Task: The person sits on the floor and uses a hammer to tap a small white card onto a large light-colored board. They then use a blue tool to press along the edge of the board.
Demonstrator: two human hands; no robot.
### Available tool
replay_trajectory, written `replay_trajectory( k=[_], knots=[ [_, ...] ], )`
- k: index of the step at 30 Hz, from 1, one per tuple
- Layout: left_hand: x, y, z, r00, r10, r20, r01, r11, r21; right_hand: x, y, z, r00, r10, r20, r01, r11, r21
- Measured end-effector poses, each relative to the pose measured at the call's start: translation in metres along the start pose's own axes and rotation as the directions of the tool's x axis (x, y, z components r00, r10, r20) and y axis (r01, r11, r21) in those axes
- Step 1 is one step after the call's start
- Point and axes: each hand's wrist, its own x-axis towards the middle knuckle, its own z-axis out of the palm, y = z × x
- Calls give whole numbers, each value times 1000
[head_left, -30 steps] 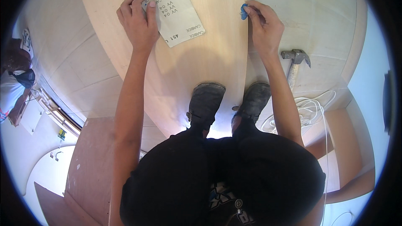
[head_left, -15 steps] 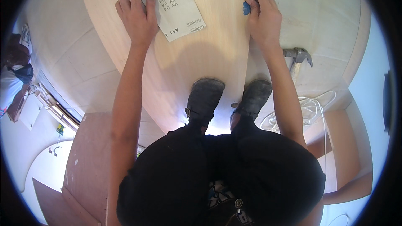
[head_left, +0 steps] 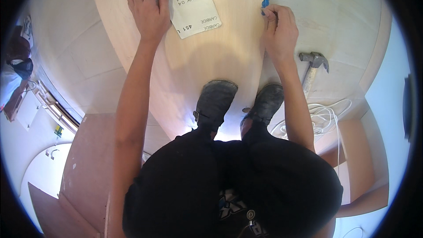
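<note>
My left hand (head_left: pixel 150 11) is closed at the left edge of a sandpaper sheet (head_left: pixel 196 6), backing side up, on a long pale wooden board (head_left: pixel 220 55). Its thumb and fingers pinch the sheet's edge, and a thin dark tip shows just beyond the fingers. At the board's right edge, my right hand (head_left: pixel 282 31) is closed, its thumb and forefinger holding a small crumpled blue piece (head_left: pixel 265 6). What the blue piece is made of cannot be made out. My shoes (head_left: pixel 216 101) rest on and beside the near part of the board.
A claw hammer (head_left: pixel 313 64) lies on the tiled floor right of my right forearm. Coiled white cable (head_left: pixel 326 117) is nearer, beside an open wooden cabinet frame (head_left: pixel 354 150). A brown panel (head_left: pixel 90 150) stands at the left, with another person (head_left: pixel 17 70) at the far left.
My right hand has shifted slightly down, and the blue piece now shows beyond its fingertips at the board's edge. My left hand and the sheet sit slightly farther up and right in view.
</note>
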Motion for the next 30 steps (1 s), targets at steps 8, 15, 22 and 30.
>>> replay_trajectory(
  k=[8,15,22,30],
  knots=[
    [-1,-1,0,1000,4,-5,-4,1000,11,13,-9,-11,996,69,-55,-59,985,165],
    [-1,-1,0,1000,15,-9,-16,1000,-14,25,0,-13,998,13,60,-22,988,156],
    [-1,0,-1,1000,22,-5,-22,1000,-14,34,7,-17,992,-43,119,26,990,140],
    [-3,-1,1,1000,13,2,-13,1000,-5,42,4,-21,982,-101,159,93,994,58]
  ],
)
